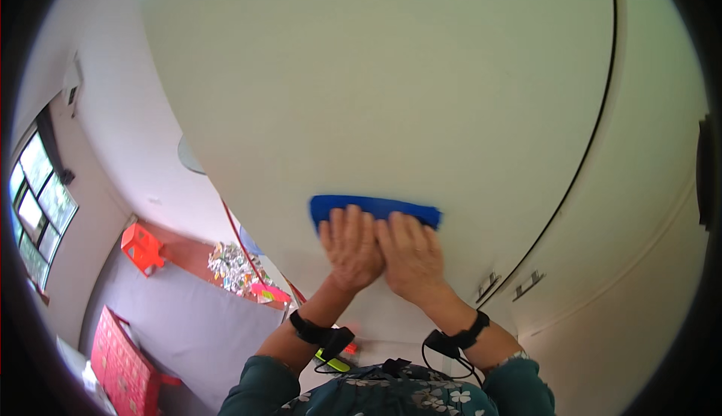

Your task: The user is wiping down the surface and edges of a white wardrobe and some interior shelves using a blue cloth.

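Observation:
A folded blue cloth (pixel 389 206) lies flat against a large white cabinet door (pixel 383 94). Pressed onto its left half is my left hand (pixel 351 249), fingers pointing up. My right hand (pixel 413 255) covers the right half, side by side with the left and touching it near the thumbs. The lower part of the cloth is hidden beneath both hands. To the lower right of my right hand, a metal handle (pixel 489 286) sits on this door close to its dark edge gap.
Right of the gap is another white door with its own metal handle (pixel 528 286). On the floor at left stand an orange plastic stool (pixel 141 247) and a table with a red patterned cover (pixel 121 365). A heap of scraps (pixel 232 266) lies near the wall. A window (pixel 42 202) is far left.

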{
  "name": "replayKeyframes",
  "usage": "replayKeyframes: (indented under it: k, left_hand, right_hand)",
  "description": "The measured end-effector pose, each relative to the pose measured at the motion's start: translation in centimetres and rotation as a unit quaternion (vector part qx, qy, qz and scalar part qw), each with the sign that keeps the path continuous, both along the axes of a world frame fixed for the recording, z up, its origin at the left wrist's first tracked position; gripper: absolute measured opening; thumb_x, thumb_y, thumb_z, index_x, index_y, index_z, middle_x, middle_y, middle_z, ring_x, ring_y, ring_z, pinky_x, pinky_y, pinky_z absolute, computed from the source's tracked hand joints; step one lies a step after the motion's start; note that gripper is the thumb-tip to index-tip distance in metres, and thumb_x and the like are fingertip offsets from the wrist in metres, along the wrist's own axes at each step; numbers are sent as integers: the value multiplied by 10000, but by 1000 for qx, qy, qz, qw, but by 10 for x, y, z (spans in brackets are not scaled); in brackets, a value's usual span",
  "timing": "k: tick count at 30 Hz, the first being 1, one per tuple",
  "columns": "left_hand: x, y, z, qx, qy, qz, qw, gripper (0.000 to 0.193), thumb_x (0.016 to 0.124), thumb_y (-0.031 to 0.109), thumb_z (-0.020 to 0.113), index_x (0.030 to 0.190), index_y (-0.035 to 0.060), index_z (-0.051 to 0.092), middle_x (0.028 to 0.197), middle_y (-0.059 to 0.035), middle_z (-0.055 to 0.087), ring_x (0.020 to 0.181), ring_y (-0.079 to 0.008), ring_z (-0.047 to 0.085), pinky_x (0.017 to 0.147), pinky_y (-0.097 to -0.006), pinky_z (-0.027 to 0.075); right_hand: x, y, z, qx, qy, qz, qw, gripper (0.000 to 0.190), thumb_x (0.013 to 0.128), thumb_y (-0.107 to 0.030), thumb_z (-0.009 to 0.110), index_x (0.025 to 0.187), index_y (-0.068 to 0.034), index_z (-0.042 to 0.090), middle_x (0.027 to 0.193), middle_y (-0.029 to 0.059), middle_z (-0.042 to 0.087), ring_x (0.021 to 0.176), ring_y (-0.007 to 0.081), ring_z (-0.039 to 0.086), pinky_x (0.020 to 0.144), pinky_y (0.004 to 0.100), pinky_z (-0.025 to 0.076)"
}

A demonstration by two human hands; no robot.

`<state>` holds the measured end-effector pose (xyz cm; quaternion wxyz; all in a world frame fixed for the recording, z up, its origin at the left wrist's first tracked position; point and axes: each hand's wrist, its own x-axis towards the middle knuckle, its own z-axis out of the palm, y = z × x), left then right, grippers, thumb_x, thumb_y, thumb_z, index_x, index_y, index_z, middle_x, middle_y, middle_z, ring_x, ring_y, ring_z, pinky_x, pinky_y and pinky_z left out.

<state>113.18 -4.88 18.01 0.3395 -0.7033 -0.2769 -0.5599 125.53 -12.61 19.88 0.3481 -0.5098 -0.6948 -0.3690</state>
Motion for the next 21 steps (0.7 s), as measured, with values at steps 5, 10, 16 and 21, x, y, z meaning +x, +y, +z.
replayKeyframes:
  k: [5,10,16,21]
  left_hand:
    - [59,-39,9,-7,75,-41,996,368,812,239,663,1145,84,648,1270,-156,575,1233,-375,494,1101,-512,233]
    - [104,-62,14,-22,120,-69,990,339,822,298,644,1131,162,679,1271,-33,603,1205,-243,528,1131,-452,206]
    - [99,-58,27,-25,98,-107,989,417,887,282,556,1278,160,631,1428,10,538,1339,-146,444,1184,-412,165]
    - [69,-41,37,-17,59,-80,995,409,896,246,546,1278,127,632,1443,-14,528,1394,-186,404,1185,-440,166]
  right_hand:
    - [58,-27,-29,45,51,-41,997,463,925,-180,555,1335,33,526,1460,273,392,1350,452,360,1099,551,303]
    - [93,-49,-41,76,110,-68,989,493,985,-213,497,1375,84,447,1503,324,292,1385,497,284,1116,594,262]
    - [86,-48,-28,71,123,-42,989,573,1009,-213,475,1460,96,301,1548,334,176,1436,504,175,1148,610,181]
    - [50,-27,-6,91,105,-43,989,546,1013,-250,454,1400,128,383,1494,363,275,1395,527,249,1131,621,188]
